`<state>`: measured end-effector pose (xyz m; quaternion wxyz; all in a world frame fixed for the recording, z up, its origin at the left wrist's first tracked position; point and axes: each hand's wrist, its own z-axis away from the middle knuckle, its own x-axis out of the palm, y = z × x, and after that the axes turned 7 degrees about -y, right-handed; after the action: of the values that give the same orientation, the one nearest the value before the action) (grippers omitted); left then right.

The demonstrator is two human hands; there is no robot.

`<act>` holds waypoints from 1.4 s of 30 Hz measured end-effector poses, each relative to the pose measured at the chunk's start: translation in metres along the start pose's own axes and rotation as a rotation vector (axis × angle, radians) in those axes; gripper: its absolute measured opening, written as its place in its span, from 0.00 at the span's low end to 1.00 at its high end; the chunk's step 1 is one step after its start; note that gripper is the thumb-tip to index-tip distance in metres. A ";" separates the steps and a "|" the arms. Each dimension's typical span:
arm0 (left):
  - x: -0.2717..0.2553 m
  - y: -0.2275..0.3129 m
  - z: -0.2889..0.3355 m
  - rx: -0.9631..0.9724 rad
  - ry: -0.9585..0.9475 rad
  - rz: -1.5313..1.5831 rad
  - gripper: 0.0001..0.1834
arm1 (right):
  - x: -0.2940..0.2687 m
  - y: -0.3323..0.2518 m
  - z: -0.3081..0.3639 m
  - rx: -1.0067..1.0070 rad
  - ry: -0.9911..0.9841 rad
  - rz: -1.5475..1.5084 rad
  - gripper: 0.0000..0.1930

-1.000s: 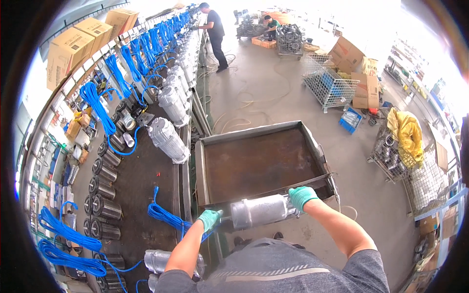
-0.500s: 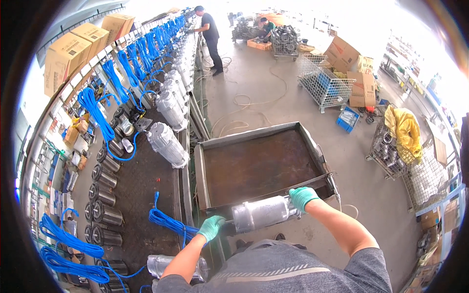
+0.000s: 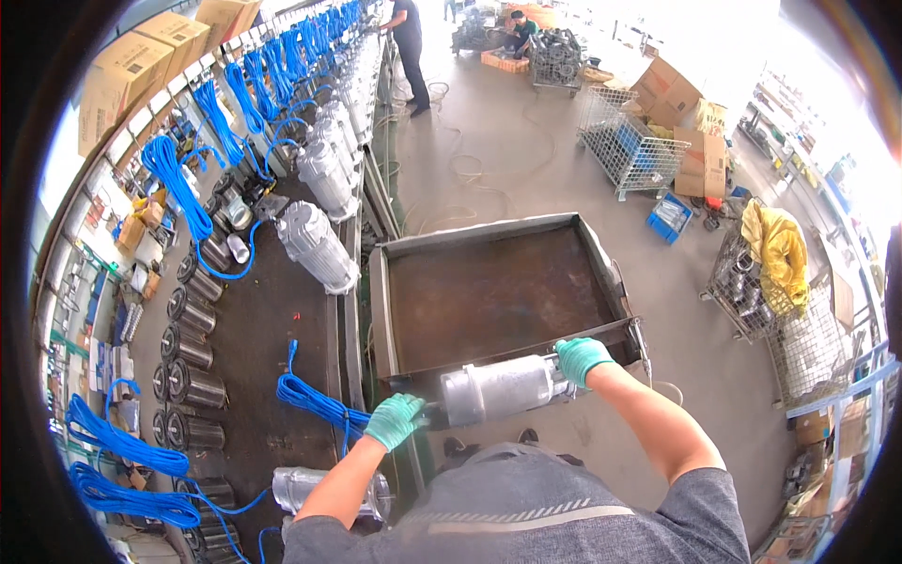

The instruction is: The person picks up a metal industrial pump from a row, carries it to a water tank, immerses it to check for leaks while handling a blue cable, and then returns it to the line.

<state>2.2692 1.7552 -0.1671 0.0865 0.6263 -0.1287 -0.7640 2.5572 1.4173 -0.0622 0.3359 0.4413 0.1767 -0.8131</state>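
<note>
**A silver motor housing [image 3: 498, 389] lay across the near edge of a metal tray [image 3: 498, 291]**

The housing lay on its side, its right end a little farther off than its left. Whether the tray bore its weight could not be told. The right hand [image 3: 583, 361], in a green glove, was clamped on the fittings at the right end. The left hand [image 3: 395, 421], gloved alike, was at the left end, by a dark, blurred part; whether its fingers were closed on that part, I could not tell.

A steady hold here seemed to call for support at both ends, so that neither one dipped, with the right hand's fingers kept out from between the metal and the rim. The smooth body looked likely to roll, and gloves could slip on it, so a firm grasp on the end fittings looked safer than a palm on the curve. The left wrist wanted care too: a coiled blue cable [image 3: 319, 402] lay just beside it and could snag.

That coil lay on the bench [image 3: 291, 357] to the left. Nearer, by the left forearm, a second housing [image 3: 296, 487] lay on its side; farther along, a ribbed housing [image 3: 318, 246] stood at the bench's right edge. Dark cylinders [image 3: 195, 385] lined the far left side. Beyond the tray, well apart on the right, were a wire cage [image 3: 639, 155] and a yellow cloth [image 3: 778, 249]. Far off, a co-worker [image 3: 411, 56] stood by the bench.
</note>
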 end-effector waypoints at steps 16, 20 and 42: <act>0.042 -0.004 0.001 -0.191 0.353 0.629 0.12 | 0.011 0.003 -0.022 -0.025 0.121 -0.023 0.10; 0.041 -0.002 -0.018 -0.640 0.026 1.202 0.10 | 0.010 0.001 -0.021 -0.006 0.105 -0.020 0.10; 0.043 0.008 -0.001 -0.774 -0.087 1.675 0.21 | 0.016 0.007 -0.023 -0.027 0.135 0.007 0.11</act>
<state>2.2610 1.7351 -0.2052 0.8095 0.2269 -0.2785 -0.4644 2.5699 1.4198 -0.0878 0.3319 0.4912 0.2083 -0.7779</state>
